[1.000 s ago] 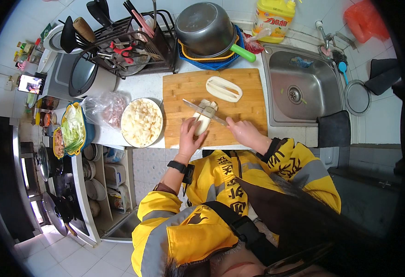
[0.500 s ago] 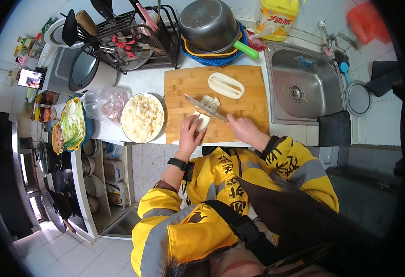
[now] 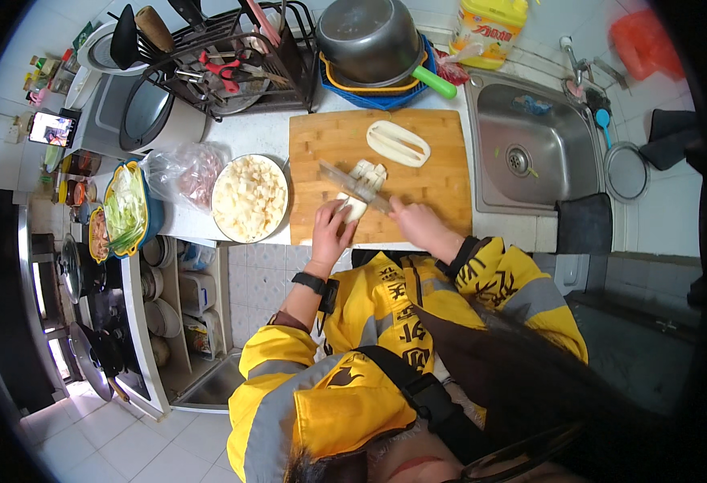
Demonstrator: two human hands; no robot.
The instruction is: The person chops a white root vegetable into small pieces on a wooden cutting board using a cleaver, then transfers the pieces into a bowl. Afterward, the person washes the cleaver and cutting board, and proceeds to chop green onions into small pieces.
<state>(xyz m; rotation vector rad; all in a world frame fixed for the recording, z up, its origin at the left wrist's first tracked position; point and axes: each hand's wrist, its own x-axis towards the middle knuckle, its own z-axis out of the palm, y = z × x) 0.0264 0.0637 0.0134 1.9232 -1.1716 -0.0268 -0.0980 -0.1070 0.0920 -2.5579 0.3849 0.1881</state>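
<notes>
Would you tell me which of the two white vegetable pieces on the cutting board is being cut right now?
The near piece, under the knife and steadied by the left hand. The other, a long half, lies untouched at the board's far side.

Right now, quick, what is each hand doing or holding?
Left hand: pressed on the pale vegetable piece on the cutting board.
Right hand: closed on the knife.

Even, bright, diffuse light over the counter around both hands; shadows soft. Mild glare on the steel sink right of the hands. Strong fisheye bending and black vignette at rim. Focus adequate centrally.
</notes>
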